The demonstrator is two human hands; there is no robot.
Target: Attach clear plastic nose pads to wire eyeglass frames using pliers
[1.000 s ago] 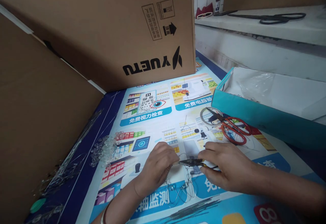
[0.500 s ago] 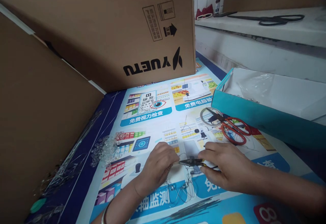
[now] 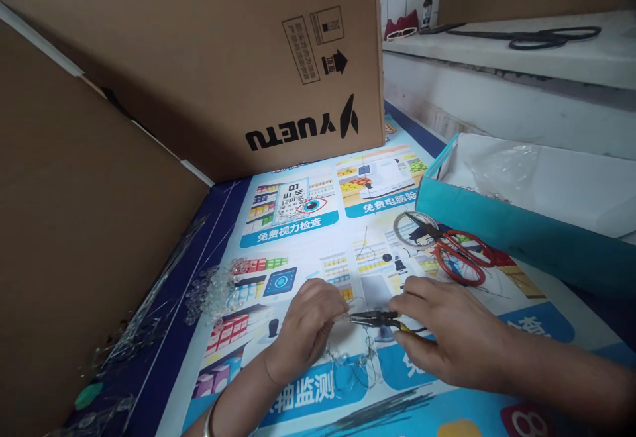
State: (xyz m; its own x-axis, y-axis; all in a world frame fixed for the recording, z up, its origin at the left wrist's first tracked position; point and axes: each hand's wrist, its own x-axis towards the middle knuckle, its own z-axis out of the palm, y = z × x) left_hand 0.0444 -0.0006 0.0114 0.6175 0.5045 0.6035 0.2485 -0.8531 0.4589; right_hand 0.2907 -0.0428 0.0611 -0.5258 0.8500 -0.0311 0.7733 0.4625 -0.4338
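Both hands are staying put as before: the right hand [image 3: 447, 334] is clenching the pliers [image 3: 373, 318] low over the surface [image 3: 308, 238], the left hand [image 3: 308, 324] pinching thin wire [image 3: 355, 367] at their tips.

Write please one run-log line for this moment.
left hand: pinches thin wire piece | right hand: grips pliers, tips at wire | red scissors: idle on poster, beyond hands
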